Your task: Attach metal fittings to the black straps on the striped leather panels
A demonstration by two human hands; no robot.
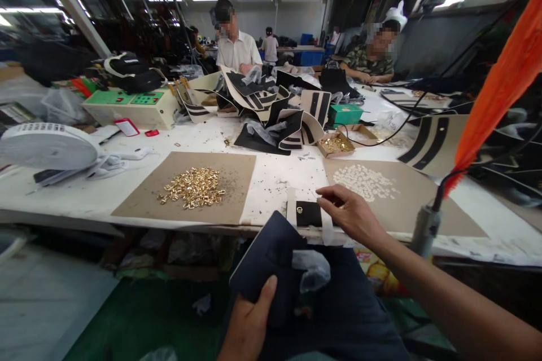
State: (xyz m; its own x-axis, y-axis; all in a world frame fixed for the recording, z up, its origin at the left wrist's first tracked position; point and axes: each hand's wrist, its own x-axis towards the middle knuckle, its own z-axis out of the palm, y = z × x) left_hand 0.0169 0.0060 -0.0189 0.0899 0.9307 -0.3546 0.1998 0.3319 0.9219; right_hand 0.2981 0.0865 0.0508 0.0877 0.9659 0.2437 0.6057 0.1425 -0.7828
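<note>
My left hand point(249, 316) grips a dark flat piece point(271, 254) over my lap, thumb on top. A strip of clear plastic point(312, 269) hangs at that piece's right side. My right hand point(345, 208) is over the table's front edge, with thumb and fingertips close together; whether anything is between them is too small to tell. Just left of its fingertips lies a black patch point(309, 214) with a gold ring and white strips at its sides. Gold metal parts point(195, 187) are heaped on the left brown sheet point(139, 192), and pale small discs point(364, 181) on the right one.
Striped and black pieces point(271, 104) are piled mid-table beside a green box point(345, 114) and a tray of gold parts point(335, 144). A white fan point(48, 146) stands left, an orange cloth point(499, 79) hangs right. Two people point(239, 48) point(370, 59) sit across.
</note>
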